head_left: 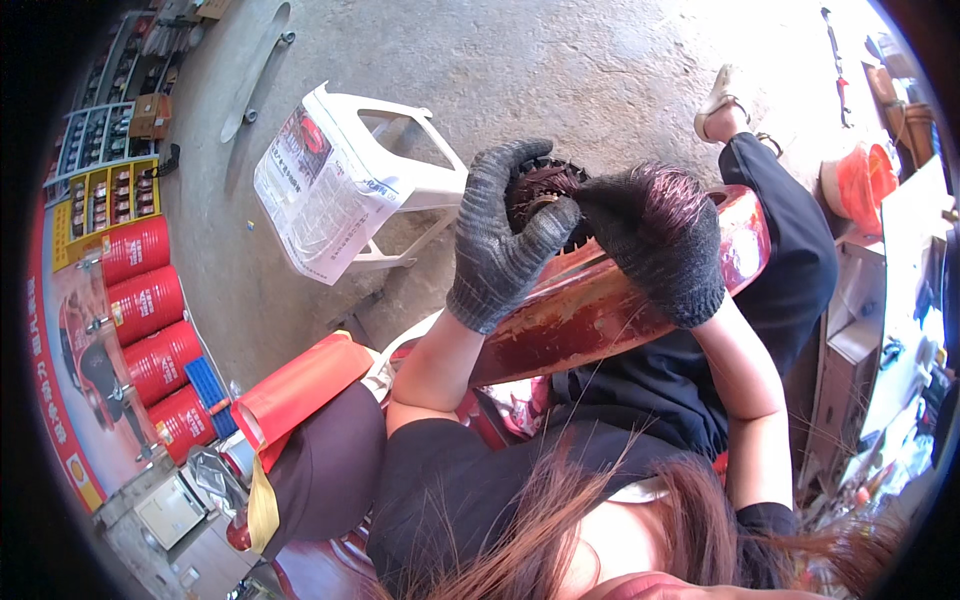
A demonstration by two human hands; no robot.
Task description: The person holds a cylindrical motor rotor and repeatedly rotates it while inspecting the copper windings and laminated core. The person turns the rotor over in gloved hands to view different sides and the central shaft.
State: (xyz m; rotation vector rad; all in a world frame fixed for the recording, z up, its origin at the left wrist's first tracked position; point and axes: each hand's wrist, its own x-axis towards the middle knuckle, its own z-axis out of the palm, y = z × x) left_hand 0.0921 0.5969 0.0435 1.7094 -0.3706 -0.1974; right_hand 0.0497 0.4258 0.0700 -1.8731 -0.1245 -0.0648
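**A:** ok so what's going on with the hands here?

**B:** Both are in dark knit gloves. The left hand (503,232) has its fingers (548,222) curled tight around a small round wound part (545,185), dark toothed rim with reddish-brown wire windings. The right hand (655,235) is closed over the same part from the other side, fingers bent down onto it. So both hands are clamped on it, touching each other.

**A:** and where's the part sitting?

**B:** Held up in the air above the person's lap, just over a worn red curved metal panel (600,310) that lies across the knees.

**A:** anything else around?

**B:** A white plastic stool (420,190) on the concrete floor (560,70) with a newspaper (320,195) draped over it, well apart from the hands. Red drums (145,300) stacked at the left, plus a red cylinder (300,385) near the left elbow.
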